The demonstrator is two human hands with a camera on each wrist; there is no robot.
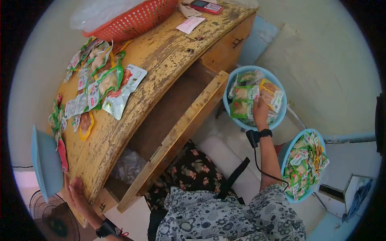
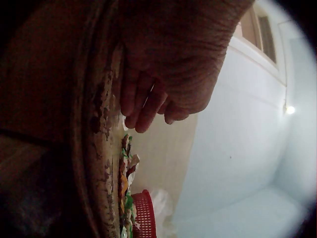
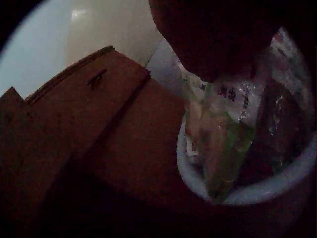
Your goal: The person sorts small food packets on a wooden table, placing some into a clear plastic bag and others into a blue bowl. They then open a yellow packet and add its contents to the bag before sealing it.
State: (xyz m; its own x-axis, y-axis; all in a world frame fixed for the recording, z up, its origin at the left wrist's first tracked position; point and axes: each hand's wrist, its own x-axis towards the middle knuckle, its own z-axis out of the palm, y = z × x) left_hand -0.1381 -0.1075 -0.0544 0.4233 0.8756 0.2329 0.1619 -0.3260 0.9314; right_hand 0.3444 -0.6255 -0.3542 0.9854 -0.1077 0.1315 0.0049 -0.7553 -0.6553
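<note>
My right hand (image 1: 261,109) reaches into a light blue bucket (image 1: 284,114) and grips vacuum-sealed food packets. A green-edged packet (image 1: 242,100) lies against its fingers, with a yellow-edged packet (image 1: 272,95) on the other side. In the right wrist view a green-and-white packet (image 3: 225,144) hangs below the dark hand over the bucket rim; the fingertips are hidden. My left hand (image 1: 76,195) rests at the near-left edge of the worn wooden desk (image 1: 161,60), its fingers extended and holding nothing. In the left wrist view those fingers (image 2: 143,111) lie along the desk edge.
Several food packets (image 1: 106,82) lie spread on the desk, near a red basket (image 1: 132,22), a phone (image 1: 206,7) and a paper slip (image 1: 190,25). An open drawer (image 1: 181,132) juts out. A second blue bucket (image 1: 286,154) full of packets stands right; a blue basin (image 1: 46,160) is left.
</note>
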